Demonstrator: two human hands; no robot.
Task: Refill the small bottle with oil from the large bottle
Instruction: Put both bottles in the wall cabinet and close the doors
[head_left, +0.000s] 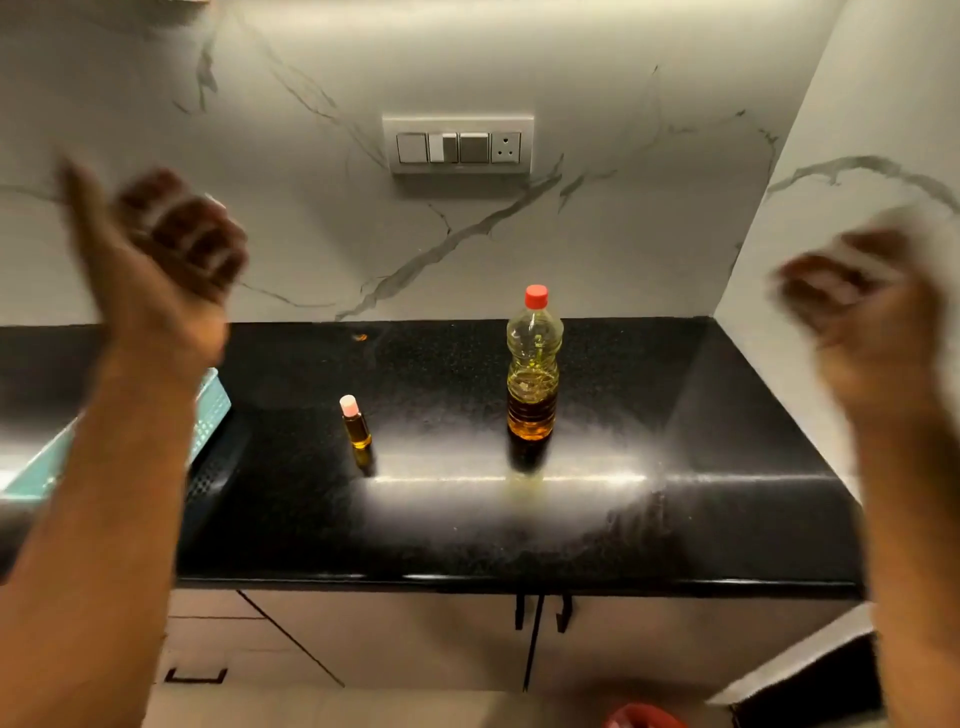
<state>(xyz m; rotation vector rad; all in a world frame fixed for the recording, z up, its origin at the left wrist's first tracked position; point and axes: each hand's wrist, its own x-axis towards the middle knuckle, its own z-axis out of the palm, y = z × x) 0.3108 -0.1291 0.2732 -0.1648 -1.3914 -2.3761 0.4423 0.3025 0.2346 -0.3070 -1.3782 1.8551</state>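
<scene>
From my remote seat, my left hand (171, 260) is raised at the far left, blurred, fingers curled loosely and holding nothing. Moving right along the black counter (727, 415), I count 1 small bottle (356, 423) with a pale pink cap and 1 large bottle (534, 364) with a red cap, both upright, capped and well apart, probably staged for pouring. My right hand (862, 306) hovers far right, blurred, half-curled, also empty.

Glossy black speckled countertop (675, 415); clear plastic lg bottle (534, 374); marble-look wall (623, 208).
</scene>
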